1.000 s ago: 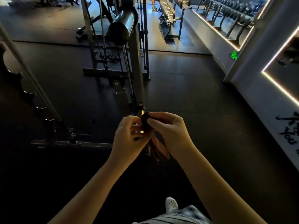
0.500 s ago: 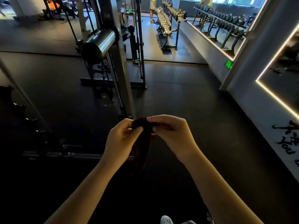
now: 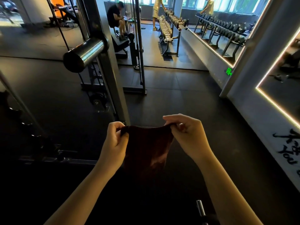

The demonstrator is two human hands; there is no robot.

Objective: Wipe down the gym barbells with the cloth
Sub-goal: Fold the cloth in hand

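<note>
Lowest in view, a short metal bar end (image 3: 200, 209) catches a little light against the dark floor (image 3: 186, 101). Above it two bare forearms reach forward. The left hand (image 3: 113, 141) pinches one top corner of the cloth (image 3: 146, 149) between thumb and curled fingers; the right hand (image 3: 188, 135) pinches the other corner the same way. The cloth is dark, reddish-brown. Its upper edge is pulled out between the two hands and the rest hangs down freely in the air, touching nothing else.

Just beyond the left hand a grey rack upright (image 3: 112, 82) rises at a slant. Higher on it, the polished barbell sleeve (image 3: 84, 54) sticks out toward the camera, well apart from the cloth. To the right, a wall carries black brush lettering (image 3: 288, 147), a small green sign (image 3: 228, 71) and a light-edged mirror (image 3: 230, 28).

Farther back stands a long dumbbell rack (image 3: 168, 30). A seated person (image 3: 116, 18) in dark clothes is to its left, and a standing person (image 3: 156, 10) in light clothes is at its far end.
</note>
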